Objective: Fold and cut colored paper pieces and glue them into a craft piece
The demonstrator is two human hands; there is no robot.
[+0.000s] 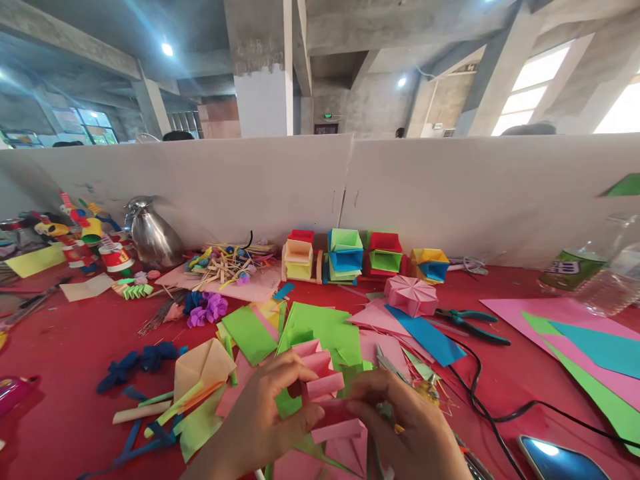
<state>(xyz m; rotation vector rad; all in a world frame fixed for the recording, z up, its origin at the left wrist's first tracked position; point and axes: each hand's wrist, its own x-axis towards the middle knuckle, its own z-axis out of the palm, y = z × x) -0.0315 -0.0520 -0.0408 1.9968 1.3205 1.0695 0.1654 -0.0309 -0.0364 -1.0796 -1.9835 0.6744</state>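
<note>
A pink folded-paper piece [325,385] with several upright pleats is between my two hands, low in the middle of the view. My left hand [270,410] pinches its left side between thumb and fingers. On the other side, the fingertips of my right hand [400,420] grip its right edge near the middle. Beneath the piece lie more pink paper [345,450] and a heap of green paper sheets [323,327]. Scissor blades [393,365] show just beyond my right hand, which covers the rest of them.
Coloured folded-paper boxes [345,257] line the white partition [425,193]. Pliers [473,325], a black cable [480,393] and a phone [560,459] lie to the right, near plastic bottles [575,267]. At the left are a steel jug [154,233] and paper scraps [205,363].
</note>
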